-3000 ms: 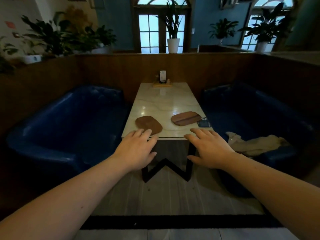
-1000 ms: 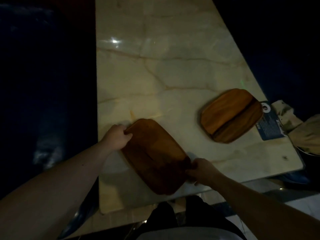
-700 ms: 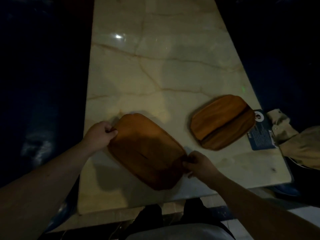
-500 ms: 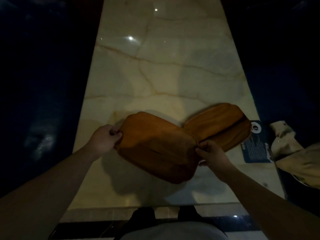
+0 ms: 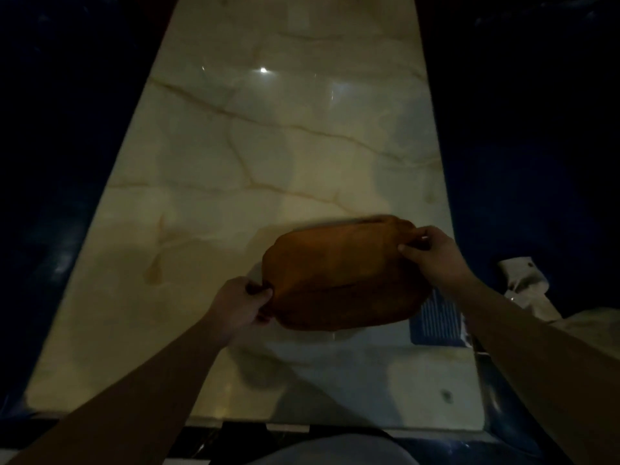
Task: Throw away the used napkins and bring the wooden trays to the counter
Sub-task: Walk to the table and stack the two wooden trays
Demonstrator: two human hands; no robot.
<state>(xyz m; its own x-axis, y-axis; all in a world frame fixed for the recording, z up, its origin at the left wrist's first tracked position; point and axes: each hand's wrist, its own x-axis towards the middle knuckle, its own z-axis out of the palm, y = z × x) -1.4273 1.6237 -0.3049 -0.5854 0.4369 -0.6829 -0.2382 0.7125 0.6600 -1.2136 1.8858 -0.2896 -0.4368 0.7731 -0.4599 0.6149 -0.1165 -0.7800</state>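
A brown wooden tray [image 5: 342, 280] is held flat over the right side of the marble table [image 5: 268, 146]. My left hand [image 5: 240, 305] grips its near-left end and my right hand [image 5: 432, 256] grips its far-right end. It covers the second wooden tray [image 5: 375, 220], of which only a thin far edge shows beneath. Whether the two trays touch I cannot tell. No napkins are visible on the table.
A blue printed card [image 5: 436, 322] lies on the table by the right edge, partly under the trays. Dark blue seats [image 5: 536, 146] flank both sides; a pale cloth [image 5: 526, 290] lies on the right seat. The table's near edge is just below my arms.
Both hands lifted the left tray and carried it rightward, from beside the second tray to directly over it. The second tray has stayed where it was.
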